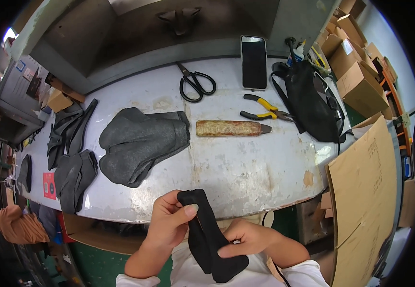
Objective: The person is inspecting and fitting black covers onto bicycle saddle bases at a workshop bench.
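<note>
A black sock-shaped cloth piece point(205, 225) hangs between my hands at the table's near edge, its rounded toe end low and to the right. My left hand point(171, 215) is closed on its upper end, thumb on top. Lower down, my right hand point(249, 239) grips the same piece, with the thumb pressed along it. Beyond my left hand lies a stack of dark grey felt-like cut pieces point(143, 141). A knife point(229, 128) with a worn, wrapped handle and short dark blade rests past the cloth, near the table's middle.
Black-handled scissors point(197, 82), a phone point(254, 62), yellow-black pliers point(267, 111) and a black bag point(312, 100) lie farther back. More grey pieces point(76, 177) and dark strips point(69, 131) are at left. A large cardboard sheet point(363, 196) stands at right. Another person point(21, 225) is at far left.
</note>
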{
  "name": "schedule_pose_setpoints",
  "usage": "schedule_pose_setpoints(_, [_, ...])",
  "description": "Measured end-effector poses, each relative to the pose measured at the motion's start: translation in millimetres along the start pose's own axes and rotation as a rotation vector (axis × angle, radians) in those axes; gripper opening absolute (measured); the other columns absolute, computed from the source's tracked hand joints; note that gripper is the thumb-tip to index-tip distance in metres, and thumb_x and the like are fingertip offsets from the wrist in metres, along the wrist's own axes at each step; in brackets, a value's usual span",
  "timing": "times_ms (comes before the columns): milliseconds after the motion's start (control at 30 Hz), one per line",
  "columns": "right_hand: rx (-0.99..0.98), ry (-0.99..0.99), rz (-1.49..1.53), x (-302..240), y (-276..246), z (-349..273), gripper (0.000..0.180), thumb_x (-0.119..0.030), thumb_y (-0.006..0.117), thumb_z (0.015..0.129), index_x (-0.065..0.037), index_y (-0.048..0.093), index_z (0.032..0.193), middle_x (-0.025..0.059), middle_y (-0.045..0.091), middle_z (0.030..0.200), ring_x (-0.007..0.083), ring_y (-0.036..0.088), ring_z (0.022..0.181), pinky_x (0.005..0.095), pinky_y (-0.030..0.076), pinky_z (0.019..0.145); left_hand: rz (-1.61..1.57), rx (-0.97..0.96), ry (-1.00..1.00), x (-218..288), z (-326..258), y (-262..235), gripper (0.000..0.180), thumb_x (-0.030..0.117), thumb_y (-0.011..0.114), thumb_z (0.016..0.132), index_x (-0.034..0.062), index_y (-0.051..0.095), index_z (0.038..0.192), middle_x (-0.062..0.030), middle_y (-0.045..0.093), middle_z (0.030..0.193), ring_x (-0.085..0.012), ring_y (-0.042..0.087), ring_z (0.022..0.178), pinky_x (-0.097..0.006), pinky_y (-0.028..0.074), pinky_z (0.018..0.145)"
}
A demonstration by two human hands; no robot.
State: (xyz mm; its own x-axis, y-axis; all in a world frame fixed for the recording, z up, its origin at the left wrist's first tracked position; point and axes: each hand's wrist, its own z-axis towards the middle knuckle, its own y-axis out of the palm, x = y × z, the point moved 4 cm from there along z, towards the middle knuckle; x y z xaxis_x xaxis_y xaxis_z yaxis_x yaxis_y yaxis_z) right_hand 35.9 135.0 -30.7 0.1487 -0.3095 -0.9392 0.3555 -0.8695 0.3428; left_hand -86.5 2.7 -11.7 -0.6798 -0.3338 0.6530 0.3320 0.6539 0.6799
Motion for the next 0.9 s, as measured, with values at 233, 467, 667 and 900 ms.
schedule_pose_setpoints(233, [-0.151, 0.057, -0.141, 0, -3, -10, 0.034, -0.026, 0.067, 0.094, 0.0, 0.056, 0.074, 0.0018, 0.045, 0.055, 0.0112, 0.037, 0.05, 0.0301, 0.032, 0.047, 0.023, 0.046, 0.053, 6, -1, -12, 0.018, 0.003, 0.07, 0.084, -0.0026, 0.064, 0.1, -0.011, 0.071, 0.089, -0.0164, 0.068, 0.076, -0.03, 0.056, 0.072])
schedule_pose_setpoints(467, [-0.031, 0.066, -0.211, 7, -8, -12, 0.043, -0.031, 0.06, 0.098, -0.002, 0.047, 0.07, 0.0029, 0.036, 0.051, 0.012, 0.032, 0.048, 0.0333, 0.029, 0.046, 0.027, 0.058, 0.136, 16, 0, -21, 0.017, 0.005, 0.07, 0.084, -0.0005, 0.063, 0.098, -0.0126, 0.07, 0.089, -0.0196, 0.069, 0.075, -0.033, 0.058, 0.067])
schedule_pose_setpoints(667, [-0.122, -0.063, 0.611, 14, 4, -8, 0.052, -0.05, 0.053, 0.098, -0.003, 0.056, 0.076, 0.0007, 0.051, 0.066, 0.0101, 0.045, 0.063, 0.0258, 0.039, 0.059, -0.03, 0.009, 0.123, 13, 0, -16, 0.023, 0.013, 0.073, 0.083, 0.0019, 0.06, 0.098, -0.0078, 0.068, 0.084, -0.0193, 0.067, 0.07, -0.031, 0.058, 0.062])
schedule_pose_setpoints(900, [0.476, -0.207, -0.299, -45, -9, 23, 0.036, -0.032, 0.073, 0.088, 0.001, 0.06, 0.091, 0.0054, 0.058, 0.075, 0.0127, 0.054, 0.065, 0.0258, 0.043, 0.059, 0.337, -0.085, 0.121, -2, -4, 27, 0.031, 0.018, 0.079, 0.078, -0.0003, 0.062, 0.098, -0.0096, 0.057, 0.094, -0.0178, 0.059, 0.082, -0.028, 0.048, 0.077])
